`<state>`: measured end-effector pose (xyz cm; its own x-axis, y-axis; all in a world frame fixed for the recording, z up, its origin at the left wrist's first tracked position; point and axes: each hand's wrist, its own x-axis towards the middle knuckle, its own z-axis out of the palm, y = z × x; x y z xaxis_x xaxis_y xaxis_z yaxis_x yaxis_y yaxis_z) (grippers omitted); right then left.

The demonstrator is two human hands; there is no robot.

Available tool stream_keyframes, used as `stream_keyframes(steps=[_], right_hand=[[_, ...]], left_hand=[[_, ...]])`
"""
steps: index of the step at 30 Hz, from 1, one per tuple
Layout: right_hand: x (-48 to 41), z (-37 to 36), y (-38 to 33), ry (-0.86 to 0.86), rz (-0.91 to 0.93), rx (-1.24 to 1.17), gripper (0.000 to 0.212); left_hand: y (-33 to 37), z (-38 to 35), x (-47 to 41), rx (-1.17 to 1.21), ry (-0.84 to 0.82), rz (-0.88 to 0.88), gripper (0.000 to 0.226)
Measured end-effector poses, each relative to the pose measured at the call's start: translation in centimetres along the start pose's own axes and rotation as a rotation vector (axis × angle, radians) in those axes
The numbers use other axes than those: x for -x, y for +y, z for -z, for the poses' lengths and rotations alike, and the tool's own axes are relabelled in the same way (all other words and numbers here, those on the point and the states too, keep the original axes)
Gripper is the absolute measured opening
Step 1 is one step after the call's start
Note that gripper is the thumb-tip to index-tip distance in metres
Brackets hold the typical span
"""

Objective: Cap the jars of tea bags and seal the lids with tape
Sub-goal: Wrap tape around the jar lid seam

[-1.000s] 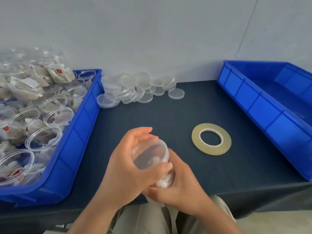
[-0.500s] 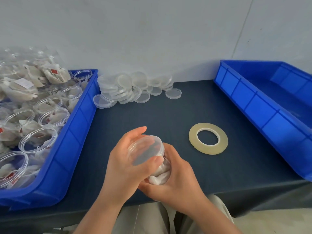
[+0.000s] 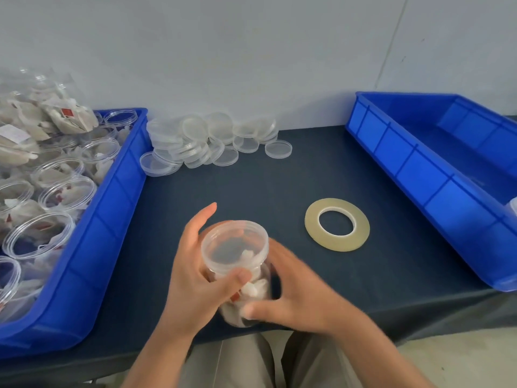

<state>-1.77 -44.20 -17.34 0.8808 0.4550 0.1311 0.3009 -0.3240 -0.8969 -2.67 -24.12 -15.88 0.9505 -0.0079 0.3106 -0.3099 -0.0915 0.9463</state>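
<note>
View from above a dark blue tabletop [image 3: 279, 186]. At lower centre, two bare hands hold a small clear plastic jar [image 3: 251, 292] of white tea bags at the table's near edge, tilted toward the viewer. The left hand [image 3: 193, 278] curls round the translucent round lid [image 3: 235, 245] sitting on the jar's mouth, its thumb pressed on the near rim and one finger straight up behind it. The right hand [image 3: 299, 295], slightly blurred, grasps the jar's lower body, thumb across the front.

To the right of the hands, near but apart, a flat yellowish roll of tape [image 3: 337, 224] lies untouched on the table. At upper centre, against the wall, sits a loose pile of spare clear lids [image 3: 207, 141]. Along the left edge, a blue plastic bin [image 3: 112, 219] holds many open jars [image 3: 67, 191] of tea bags, none capped. At upper right is a second blue bin [image 3: 419, 169]; something clear peeks in at the frame's edge, too small to identify.

The work seems barely begun: this jar is being capped, though whether the lid is tight cannot be told. No tape is on it, and the binful of open jars still waits.
</note>
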Motion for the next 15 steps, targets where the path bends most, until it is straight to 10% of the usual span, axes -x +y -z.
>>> stream_keyframes(steps=[4,7,15], right_hand=[[-0.1,6.3,4.3,0.396,-0.255,0.560,0.085],[-0.8,8.9,7.3,0.257,-0.506,0.927,0.092],[-0.2,8.1,5.8,0.480,-0.391,0.493,0.036]], left_hand=[[-2.2,0.9,-0.8,-0.067,-0.018,-0.006,0.102],[-3.4,0.8,-1.1,-0.030,-0.030,-0.009,0.099],[-5.6,1.6,-2.5,-0.067,-0.103,-0.039,0.087]])
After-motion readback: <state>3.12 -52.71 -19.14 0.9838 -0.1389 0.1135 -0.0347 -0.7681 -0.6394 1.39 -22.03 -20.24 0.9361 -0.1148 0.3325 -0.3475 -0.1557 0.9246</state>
